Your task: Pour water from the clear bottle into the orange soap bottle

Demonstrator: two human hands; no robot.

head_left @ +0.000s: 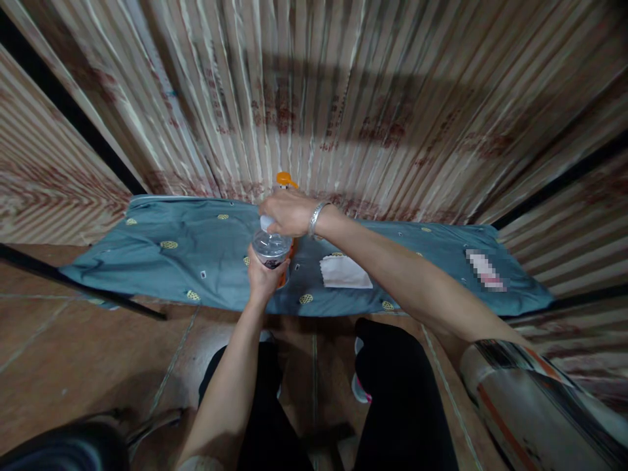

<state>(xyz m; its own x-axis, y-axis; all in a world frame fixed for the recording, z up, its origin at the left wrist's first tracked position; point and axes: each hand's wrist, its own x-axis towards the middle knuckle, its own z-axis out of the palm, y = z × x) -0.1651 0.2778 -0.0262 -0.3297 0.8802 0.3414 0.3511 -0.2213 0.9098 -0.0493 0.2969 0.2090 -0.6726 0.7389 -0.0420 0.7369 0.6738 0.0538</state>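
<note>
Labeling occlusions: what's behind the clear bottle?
Behind the clear bottle, an orange-capped bottle stands on the blue cloth. Only its cap and an orange sliver show; the right hand and clear bottle cover the rest.

No text can be read. Faded red printing runs across the corrugated wall [314, 98] but is too blurred to make out. The bottle label [271, 260] is dark and illegible, and a patch at the cloth's [196, 261] right end is pixelated.

A low cot [186, 261] in patterned blue-grey fabric bears a white folded cloth [345, 273].
</note>
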